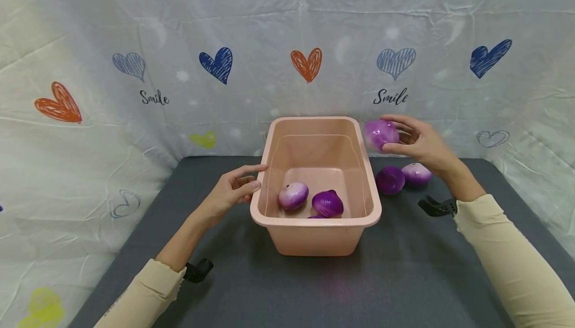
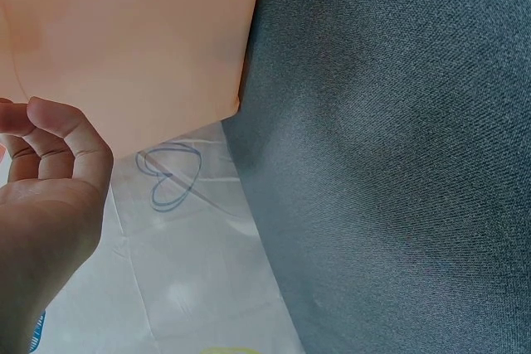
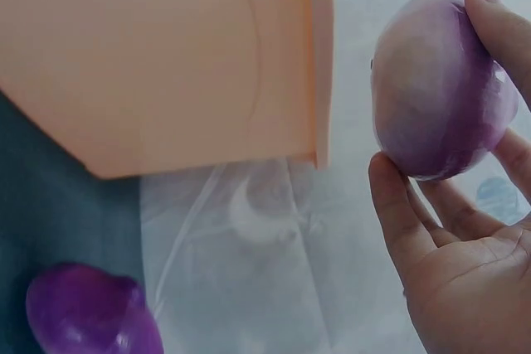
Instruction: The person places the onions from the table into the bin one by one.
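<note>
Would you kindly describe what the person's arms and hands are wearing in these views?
Both arms wear long cream sleeves with slightly frilled cuffs. The left hand and right hand are bare: no gloves, no rings visible. A black clip-like mount sits at each wrist.

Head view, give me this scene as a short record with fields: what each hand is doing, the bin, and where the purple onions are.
right hand: holds a purple onion in the air beside the bin's far right corner
left hand: fingers loosely curled at the bin's left wall, holding nothing
bin: pink plastic, open top, on the dark grey table
onions in bin: two plainly seen, a third partly hidden by the rim
onions on table: two, right of the bin
backdrop: white cloth with hearts
</note>
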A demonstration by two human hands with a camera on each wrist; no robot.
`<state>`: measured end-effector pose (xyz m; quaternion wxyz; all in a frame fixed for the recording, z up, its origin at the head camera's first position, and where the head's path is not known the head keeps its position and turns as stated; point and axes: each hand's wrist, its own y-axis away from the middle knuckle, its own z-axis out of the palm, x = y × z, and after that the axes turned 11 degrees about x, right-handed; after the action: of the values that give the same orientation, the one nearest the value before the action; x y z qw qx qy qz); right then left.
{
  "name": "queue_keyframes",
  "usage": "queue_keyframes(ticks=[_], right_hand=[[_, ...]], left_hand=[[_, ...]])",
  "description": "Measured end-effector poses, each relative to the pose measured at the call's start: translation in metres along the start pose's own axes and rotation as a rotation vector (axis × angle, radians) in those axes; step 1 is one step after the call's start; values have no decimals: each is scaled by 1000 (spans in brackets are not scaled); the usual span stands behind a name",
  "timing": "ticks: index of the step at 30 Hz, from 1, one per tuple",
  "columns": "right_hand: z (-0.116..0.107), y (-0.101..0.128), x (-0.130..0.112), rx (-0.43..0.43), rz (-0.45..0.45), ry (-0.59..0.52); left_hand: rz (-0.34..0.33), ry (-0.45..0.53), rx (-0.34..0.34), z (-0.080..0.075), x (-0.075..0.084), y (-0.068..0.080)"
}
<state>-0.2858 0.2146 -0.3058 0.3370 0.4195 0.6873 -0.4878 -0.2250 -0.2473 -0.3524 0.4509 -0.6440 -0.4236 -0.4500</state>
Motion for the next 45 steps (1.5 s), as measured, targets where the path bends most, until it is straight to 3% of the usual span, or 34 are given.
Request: queue_keyframes(ticks=[16,30,39,45], right_hand=[[32,-17,-14,-75,-31,-176],[57,-29,-24,-164,-75,-207],[59,-28,-22,-215,-93,-251],[52,-24,-19,-198,-76,-239]], left_hand=[[-9,19,3,1,2,1],[0,12,1,1,1,2],[-7,-1,3,1,1,2],[-6,11,5,1,2,2]])
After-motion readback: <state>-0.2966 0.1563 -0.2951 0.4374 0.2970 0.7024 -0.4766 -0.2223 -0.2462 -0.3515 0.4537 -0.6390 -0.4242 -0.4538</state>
